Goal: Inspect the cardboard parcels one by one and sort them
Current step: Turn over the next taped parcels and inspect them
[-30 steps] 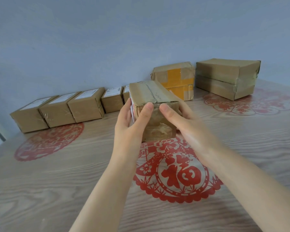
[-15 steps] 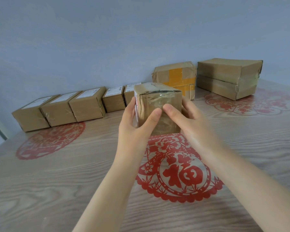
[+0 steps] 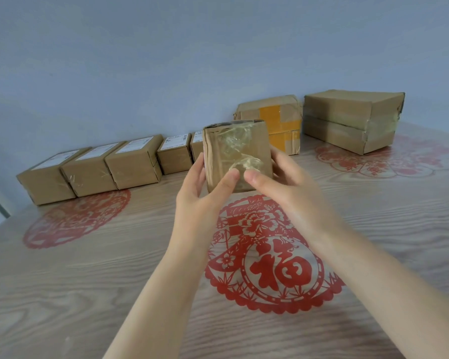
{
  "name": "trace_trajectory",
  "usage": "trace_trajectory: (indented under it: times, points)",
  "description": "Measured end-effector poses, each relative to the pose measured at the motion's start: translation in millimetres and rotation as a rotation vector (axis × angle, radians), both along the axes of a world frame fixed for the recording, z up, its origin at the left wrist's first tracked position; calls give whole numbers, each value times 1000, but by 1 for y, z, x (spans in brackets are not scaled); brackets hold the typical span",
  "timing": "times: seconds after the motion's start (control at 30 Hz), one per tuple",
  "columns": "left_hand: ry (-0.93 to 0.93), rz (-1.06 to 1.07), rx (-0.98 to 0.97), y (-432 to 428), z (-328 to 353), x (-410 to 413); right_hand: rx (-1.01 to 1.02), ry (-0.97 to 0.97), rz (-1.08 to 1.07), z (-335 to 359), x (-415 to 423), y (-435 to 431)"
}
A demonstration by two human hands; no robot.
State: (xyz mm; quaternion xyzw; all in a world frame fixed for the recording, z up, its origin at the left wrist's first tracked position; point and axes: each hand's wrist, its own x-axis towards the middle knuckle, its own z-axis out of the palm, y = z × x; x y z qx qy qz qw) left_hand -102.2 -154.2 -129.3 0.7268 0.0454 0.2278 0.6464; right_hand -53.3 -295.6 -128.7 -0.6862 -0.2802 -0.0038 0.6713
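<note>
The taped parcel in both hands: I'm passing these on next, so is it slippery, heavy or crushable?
Probably a bit slippery: wrinkled clear tape covers much of the facing side of the taped parcel. Likely light, since the left hand and right hand hold it up between thumbs and fingers. Its straight edges suggest fairly stiff cardboard.

A small brown cardboard box (image 3: 237,156) wrapped in crinkly clear tape is held upright in the air. Behind it on the left is a row of five brown labelled boxes (image 3: 135,164). Behind it on the right are a yellow-taped brown box (image 3: 283,120) and a big brown taped box (image 3: 347,120).
</note>
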Motion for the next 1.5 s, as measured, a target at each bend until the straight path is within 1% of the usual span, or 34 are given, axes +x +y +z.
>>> trace_trajectory:
  times: [0.1, 0.2, 0.27, 0.37, 0.47, 0.53, 0.6, 0.73, 0.87, 0.93, 1.03, 1.13, 1.2, 1.3, 1.33, 1.43, 1.5]
  points:
    - [-17, 10, -18, 1, 2, -2, -35, -27, -41, 0, -1, 2]
    - [-20, -7, 8, -3, 3, -2, 21, -23, -73, -1, 1, 1]
    - [-29, -3, 10, -5, 3, -2, 39, -18, -48, -1, 2, 0]
    - [-36, 10, -20, -5, 6, -2, -17, -57, -36, -4, 4, 1]
    - [-57, -6, -13, -5, 6, -2, -78, -123, -144, -2, 5, 1]
    - [-69, -6, 30, -8, 5, -2, -73, -135, -219, -1, 7, -1]
    - [-81, 21, 50, -9, 3, -1, -66, -142, -250, 0, 9, -4]
    - [-88, 85, 29, -6, 4, -1, -91, -146, -267, 0, 6, -3]
    - [-68, 110, 57, -4, 4, -1, -3, -66, -221, 1, 7, -5]
    - [-85, 99, 27, -3, 3, -2, 38, -40, -191, 2, 6, -6]
    - [-143, -24, -42, -5, 7, -5, 134, -15, -144, 4, 1, -6]
    - [-141, -85, -6, -10, 8, -6, 207, 31, -124, 6, 2, -8]
    - [-138, -51, -10, -11, 8, -6, 226, 82, -56, 6, 1, -7]
    - [-127, -38, -126, -8, 6, -5, 242, 154, 100, 5, -3, -2]
    - [-120, -55, -152, -6, 6, -5, 249, 162, 122, 5, -4, -1]
    - [-101, -184, -87, -4, 5, 0, 286, 178, 85, 5, -2, -1]
    - [-79, -226, -93, -6, 5, 0, 284, 200, 91, 4, -2, -2]
